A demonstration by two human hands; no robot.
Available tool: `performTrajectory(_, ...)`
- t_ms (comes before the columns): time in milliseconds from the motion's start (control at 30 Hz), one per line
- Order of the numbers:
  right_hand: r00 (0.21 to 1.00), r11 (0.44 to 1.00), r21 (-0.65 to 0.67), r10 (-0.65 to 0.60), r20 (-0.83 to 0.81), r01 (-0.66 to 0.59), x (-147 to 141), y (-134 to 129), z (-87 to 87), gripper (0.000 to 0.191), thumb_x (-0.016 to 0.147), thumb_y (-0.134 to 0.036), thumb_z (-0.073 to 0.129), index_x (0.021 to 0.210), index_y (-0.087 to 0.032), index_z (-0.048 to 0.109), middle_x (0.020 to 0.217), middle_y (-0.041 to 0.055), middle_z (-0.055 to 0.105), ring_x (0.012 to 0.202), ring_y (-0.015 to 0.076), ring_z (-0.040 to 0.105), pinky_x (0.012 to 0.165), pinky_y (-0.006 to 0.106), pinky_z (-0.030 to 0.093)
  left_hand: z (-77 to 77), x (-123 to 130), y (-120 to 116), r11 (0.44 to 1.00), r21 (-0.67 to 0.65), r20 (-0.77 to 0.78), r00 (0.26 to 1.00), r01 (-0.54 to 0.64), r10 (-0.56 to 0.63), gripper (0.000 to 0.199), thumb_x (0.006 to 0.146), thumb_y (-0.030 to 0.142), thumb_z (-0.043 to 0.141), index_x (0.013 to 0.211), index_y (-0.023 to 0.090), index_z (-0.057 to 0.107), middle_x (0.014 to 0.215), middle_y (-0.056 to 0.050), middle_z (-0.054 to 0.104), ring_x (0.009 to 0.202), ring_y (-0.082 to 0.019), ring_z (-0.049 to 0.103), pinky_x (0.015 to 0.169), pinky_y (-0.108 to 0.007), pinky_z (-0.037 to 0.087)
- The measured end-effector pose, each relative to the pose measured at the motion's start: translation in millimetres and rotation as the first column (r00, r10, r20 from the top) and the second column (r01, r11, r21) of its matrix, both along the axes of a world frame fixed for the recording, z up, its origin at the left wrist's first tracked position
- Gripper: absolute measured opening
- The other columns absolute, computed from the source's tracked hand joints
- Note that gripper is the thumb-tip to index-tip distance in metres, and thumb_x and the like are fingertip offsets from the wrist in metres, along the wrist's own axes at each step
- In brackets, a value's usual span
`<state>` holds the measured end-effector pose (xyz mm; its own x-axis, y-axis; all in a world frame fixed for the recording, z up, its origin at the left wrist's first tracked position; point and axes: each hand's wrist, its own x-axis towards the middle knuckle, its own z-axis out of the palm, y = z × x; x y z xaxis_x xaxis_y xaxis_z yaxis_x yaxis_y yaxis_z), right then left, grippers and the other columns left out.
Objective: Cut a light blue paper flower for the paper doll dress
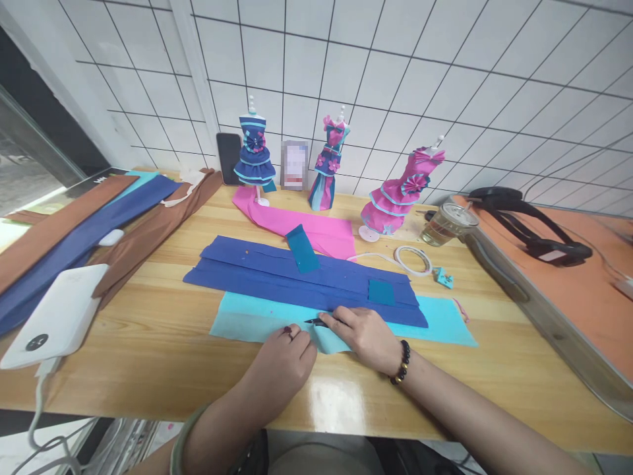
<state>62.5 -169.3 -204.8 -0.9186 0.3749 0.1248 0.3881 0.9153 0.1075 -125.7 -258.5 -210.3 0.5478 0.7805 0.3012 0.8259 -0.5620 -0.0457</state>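
On the wooden table a long light-blue cloth strip [435,323] lies partly under a folded dark-blue cloth [277,270]. My left hand [289,356] is closed on the front edge of the light-blue cloth. My right hand [368,336], with a bead bracelet at the wrist, has its fingers closed on a small black pointed tool [316,322] just above the light-blue cloth. Part of the tool is hidden by the fingers. One teal piece [302,249] rests on the dark-blue cloth's back edge and a second teal piece [381,291] lies on its right part.
Small dress forms [254,155] stand along the tiled wall, with a pink cloth [316,227] before them. A lidded cup [448,224] and coiled white cord [413,260] are at the right. A white power bank [59,316] and cloth rolls [158,231] are at the left.
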Motion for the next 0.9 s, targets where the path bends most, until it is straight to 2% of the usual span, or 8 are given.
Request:
performTrajectory(700,0.999,0.999,-0.017,0.027,-0.035,-0.028,-11,-2,6.4,0.033,0.090,-0.017,0.030,0.117,-0.011,0.048,0.080,0.0065,0.055,0.063,0.0141,0.051,0.055,0.027,0.037,1.2,1,-1,1.000,-0.007,0.000,1.000,-0.005,0.005,0.020,0.078,0.004,0.034,0.071,0.015,0.050,0.067,-0.006,0.050,0.065,-0.020,0.047,0.056,-0.034,0.040)
performTrajectory(900,0.999,1.000,-0.002,0.023,-0.032,-0.023,-10,-1,2.9,0.033,0.090,-0.015,0.029,0.117,-0.012,0.048,0.080,0.0060,0.055,0.063,0.0135,0.050,0.054,0.026,0.036,1.1,1,-1,1.000,0.016,0.005,1.000,-0.007,0.007,0.020,0.077,0.003,0.035,0.071,0.014,0.050,0.066,-0.006,0.050,0.064,-0.020,0.047,0.055,-0.034,0.040)
